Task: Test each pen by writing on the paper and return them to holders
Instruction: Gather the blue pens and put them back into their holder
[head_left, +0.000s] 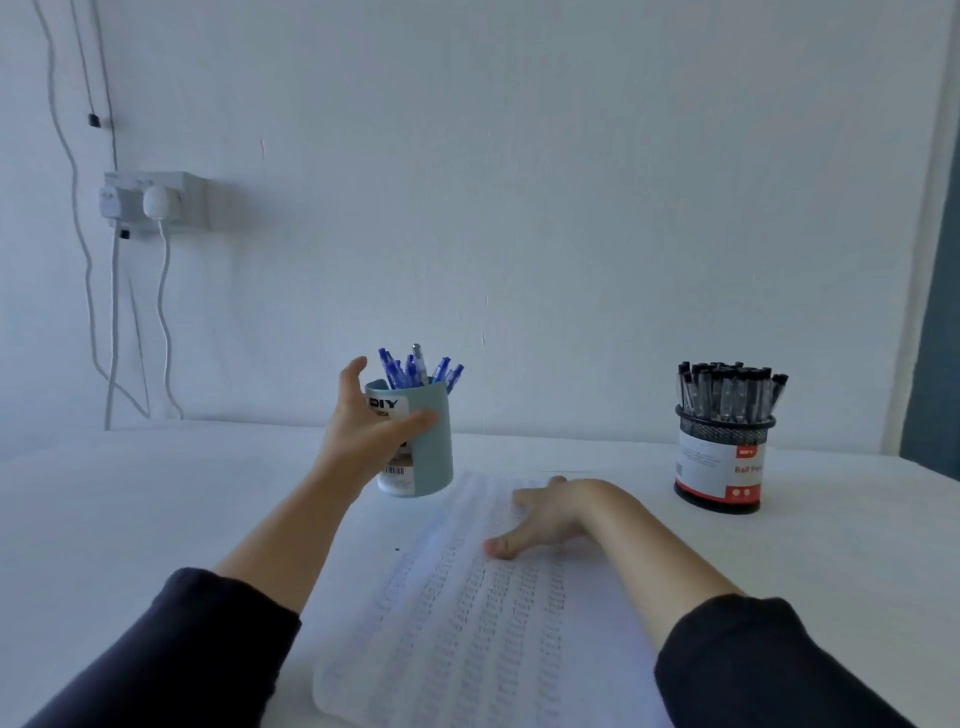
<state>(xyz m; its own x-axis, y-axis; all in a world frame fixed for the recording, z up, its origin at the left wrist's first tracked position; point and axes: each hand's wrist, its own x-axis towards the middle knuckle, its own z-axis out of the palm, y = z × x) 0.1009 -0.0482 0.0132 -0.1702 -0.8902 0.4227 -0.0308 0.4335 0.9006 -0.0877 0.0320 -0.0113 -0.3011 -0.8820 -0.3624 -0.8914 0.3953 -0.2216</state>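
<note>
A sheet of paper (467, 613) covered in rows of small written marks lies in front of me on the white table. My right hand (545, 514) rests flat on its upper part, fingers spread. Beyond the paper's far left corner stands a teal holder (431, 457) full of blue pens (415, 366). My left hand (366, 434) is against its left side, thumb across the front and fingers reaching up past the rim. At the far right stands a black mesh holder (722, 467) packed with black pens (727, 392).
The white table (156, 519) meets a white wall behind the holders. A socket box (156, 200) with plugs and hanging cables sits on the wall at the left. A dark strip runs down the right edge of the view.
</note>
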